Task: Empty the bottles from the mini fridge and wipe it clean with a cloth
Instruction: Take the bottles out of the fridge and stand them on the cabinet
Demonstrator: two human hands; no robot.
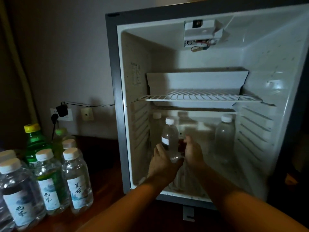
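Left hand (160, 158) grips upright water bottle (169, 139) low inside mini fridge (260, 91), long axis vertical. Right hand (192, 151) just beside it, fingers relaxed, holding nothing; another bottle (224, 138) further right.

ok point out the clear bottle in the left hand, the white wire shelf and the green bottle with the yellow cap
clear plastic bottle in the left hand (170, 138), head view, on its body
white wire shelf (200, 97), head view, mid rack
green bottle with the yellow cap (36, 141), head view, on its shoulder
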